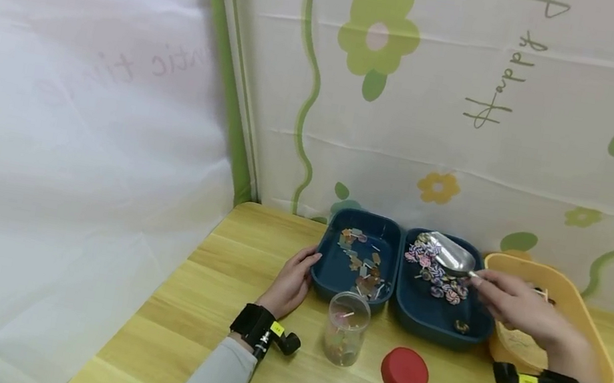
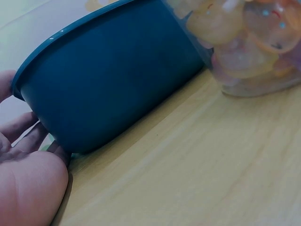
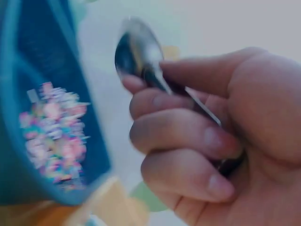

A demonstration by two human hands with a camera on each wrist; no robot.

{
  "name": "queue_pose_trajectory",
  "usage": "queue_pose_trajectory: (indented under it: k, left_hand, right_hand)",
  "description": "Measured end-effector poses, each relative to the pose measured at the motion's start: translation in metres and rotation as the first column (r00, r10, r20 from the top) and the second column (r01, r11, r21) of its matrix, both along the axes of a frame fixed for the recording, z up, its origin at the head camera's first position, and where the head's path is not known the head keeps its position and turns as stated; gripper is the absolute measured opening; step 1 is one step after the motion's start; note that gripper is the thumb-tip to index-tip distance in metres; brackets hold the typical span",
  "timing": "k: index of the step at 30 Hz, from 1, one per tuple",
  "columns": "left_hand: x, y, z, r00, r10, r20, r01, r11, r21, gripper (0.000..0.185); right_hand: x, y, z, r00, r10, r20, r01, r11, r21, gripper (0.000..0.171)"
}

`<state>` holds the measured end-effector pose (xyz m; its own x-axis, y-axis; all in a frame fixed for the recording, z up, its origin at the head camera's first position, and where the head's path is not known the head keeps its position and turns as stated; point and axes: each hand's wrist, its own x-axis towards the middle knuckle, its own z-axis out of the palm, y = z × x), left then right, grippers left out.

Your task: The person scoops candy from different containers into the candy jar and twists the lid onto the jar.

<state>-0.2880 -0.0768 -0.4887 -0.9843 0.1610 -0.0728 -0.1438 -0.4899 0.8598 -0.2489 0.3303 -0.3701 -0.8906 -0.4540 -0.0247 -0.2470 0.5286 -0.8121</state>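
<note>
Your left hand (image 1: 290, 283) rests flat against the outer left wall of the left blue tray (image 1: 330, 270), fingers straight and relaxed, gripping nothing. In the left wrist view the fingers (image 2: 21, 129) touch the tray's rounded corner where it meets the wooden table (image 1: 190, 307). This tray holds a loose scatter of small brown and mixed-colour candies (image 1: 362, 265).

Just in front of the left tray stands a clear plastic jar (image 1: 345, 329), upright, uncapped and partly filled with sweets. Its red lid (image 1: 404, 373) lies on the table just to the right of the jar, apart from it.

The right blue tray (image 1: 433, 311) sits touching the left one. It contains swirled pink and purple candies (image 1: 438, 281), gathered toward its far half.

Your right hand (image 1: 519, 308) is closed around the handle of a metal scoop (image 1: 449, 252). The scoop's bowl lies over the candies in the right tray. In the right wrist view the fingers (image 3: 183, 141) curl tightly round the handle; that view is blurred.

At the far right, a yellow basin (image 1: 587, 299) stands beside the right tray, partly hidden by your right hand and wrist.
</note>
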Motion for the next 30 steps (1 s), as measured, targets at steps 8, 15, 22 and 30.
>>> queue_pose_trajectory:
  k: [8, 15, 22, 30]
  left_hand:
    - [0.0, -0.001, -0.002, 1.0, 0.002, 0.002, -0.002, 1.0, 0.012, 0.051]
    - [-0.004, 0.002, -0.001, 1.0, 0.012, 0.007, -0.012, 1.0, 0.007, 0.05]
    - [-0.009, 0.004, 0.001, 1.0, 0.008, -0.007, -0.008, 1.0, 0.001, 0.051]
    - [-0.007, 0.001, -0.003, 1.0, 0.021, -0.006, -0.021, 1.0, 0.001, 0.049]
  right_hand:
    - [0.026, -0.001, 0.037, 0.943, 0.134, -0.305, -0.173, 0.979, -0.105, 0.028]
    - [0.051, -0.016, 0.06, 0.909, 0.094, -0.405, -0.109, 0.994, -0.014, 0.025]
    - [0.063, -0.032, 0.071, 0.892, 0.143, -0.429, -0.112, 0.989, 0.097, 0.029]
    - [0.065, -0.05, 0.064, 0.895, 0.197, -0.4, -0.117, 0.969, 0.217, 0.021]
